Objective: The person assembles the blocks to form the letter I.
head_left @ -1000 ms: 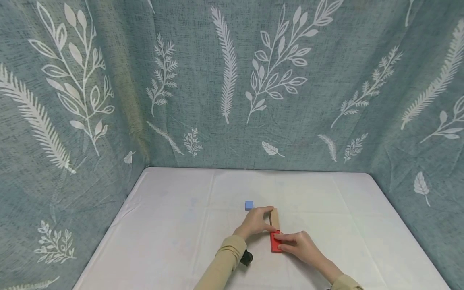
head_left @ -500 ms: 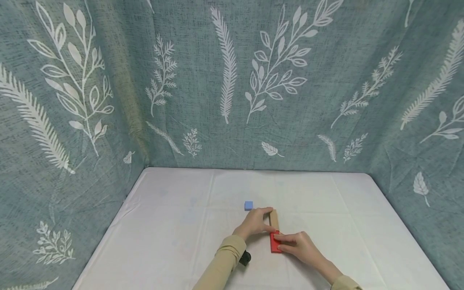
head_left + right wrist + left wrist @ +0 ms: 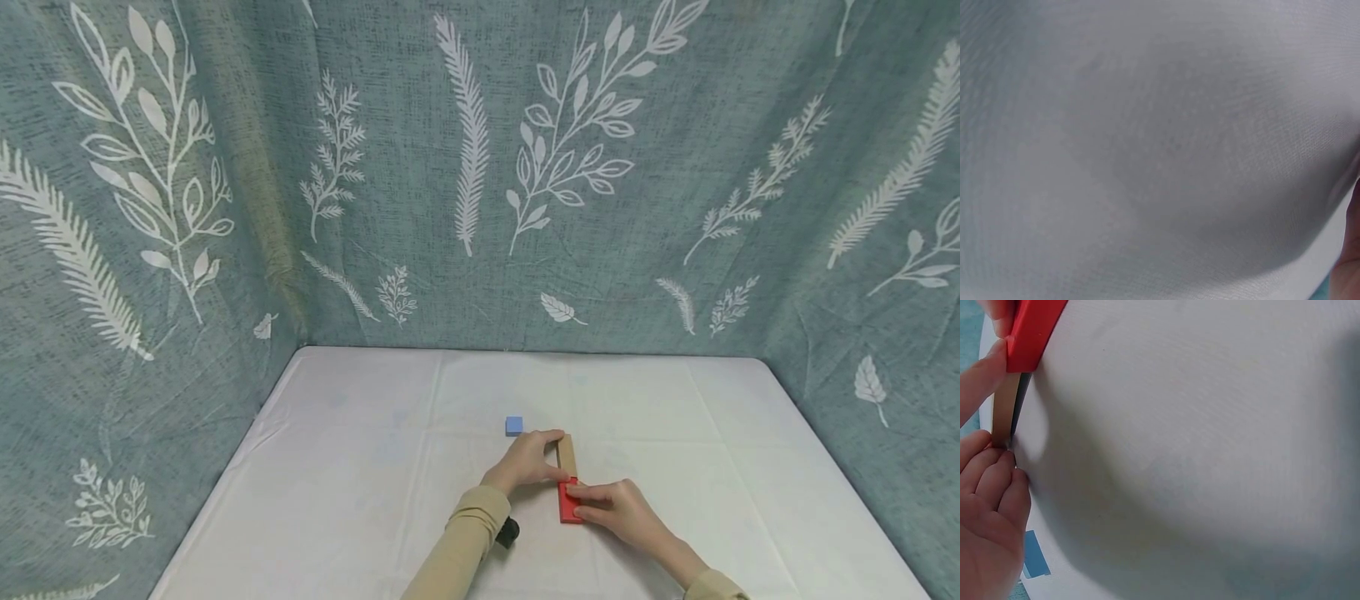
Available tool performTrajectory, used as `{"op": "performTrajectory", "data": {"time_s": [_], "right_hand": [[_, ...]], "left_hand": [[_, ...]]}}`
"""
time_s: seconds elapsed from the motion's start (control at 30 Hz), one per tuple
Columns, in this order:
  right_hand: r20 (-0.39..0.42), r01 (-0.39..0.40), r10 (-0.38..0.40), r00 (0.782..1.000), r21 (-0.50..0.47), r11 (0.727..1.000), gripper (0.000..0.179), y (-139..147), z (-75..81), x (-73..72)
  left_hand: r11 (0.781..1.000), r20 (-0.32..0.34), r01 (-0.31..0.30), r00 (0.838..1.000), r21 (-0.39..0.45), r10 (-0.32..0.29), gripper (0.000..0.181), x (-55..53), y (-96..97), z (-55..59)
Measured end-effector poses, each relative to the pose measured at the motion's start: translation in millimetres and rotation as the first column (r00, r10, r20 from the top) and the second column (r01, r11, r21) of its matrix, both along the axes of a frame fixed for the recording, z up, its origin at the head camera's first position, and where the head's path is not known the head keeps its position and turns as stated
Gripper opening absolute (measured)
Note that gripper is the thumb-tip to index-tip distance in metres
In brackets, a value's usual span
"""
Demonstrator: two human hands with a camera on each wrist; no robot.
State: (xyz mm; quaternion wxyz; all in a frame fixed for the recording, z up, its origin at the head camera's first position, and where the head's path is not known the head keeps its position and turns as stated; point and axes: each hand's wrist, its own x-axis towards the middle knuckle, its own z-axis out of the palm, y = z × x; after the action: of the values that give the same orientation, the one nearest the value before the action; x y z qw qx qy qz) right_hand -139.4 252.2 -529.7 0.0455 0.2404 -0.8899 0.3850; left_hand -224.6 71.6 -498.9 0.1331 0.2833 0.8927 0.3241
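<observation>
A narrow tan, wood-coloured block [image 3: 567, 455] lies end to end with a red rectangular block [image 3: 567, 510] on the white table. My left hand [image 3: 525, 460] spans the tan block lengthwise, fingers at its far end and thumb by the joint. In the left wrist view, a dark side face shows on the tan block [image 3: 1004, 409], which meets the end of the red block [image 3: 1030, 337]. My right hand [image 3: 624, 510] pinches the red block between thumb and fingers. Only an edge of the right hand [image 3: 1347, 256] appears in the right wrist view.
A small blue block [image 3: 513, 426] stands on the table just beyond my left hand. Patterned green-blue curtains [image 3: 495, 167] enclose the white-covered table [image 3: 360, 467] at the back and sides. A black device [image 3: 508, 532] sits at the left wrist.
</observation>
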Motion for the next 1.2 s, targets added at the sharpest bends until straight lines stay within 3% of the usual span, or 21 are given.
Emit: {"op": "performTrajectory", "data": {"time_s": [0.47, 1.2], "right_hand": [[-0.005, -0.011, 0.011, 1.0, -0.007, 1.0, 0.029, -1.4, 2.0, 1.8], [0.006, -0.005, 0.005, 1.0, -0.02, 1.0, 0.029, 0.4, 2.8, 1.7]], "left_hand": [[0.999, 0.106, -0.036, 0.994, -0.04, 0.04, 0.065, 3.7, 2.7, 7.4], [0.999, 0.107, -0.02, 0.994, -0.043, 0.024, 0.066, 3.2, 3.9, 4.7]]}}
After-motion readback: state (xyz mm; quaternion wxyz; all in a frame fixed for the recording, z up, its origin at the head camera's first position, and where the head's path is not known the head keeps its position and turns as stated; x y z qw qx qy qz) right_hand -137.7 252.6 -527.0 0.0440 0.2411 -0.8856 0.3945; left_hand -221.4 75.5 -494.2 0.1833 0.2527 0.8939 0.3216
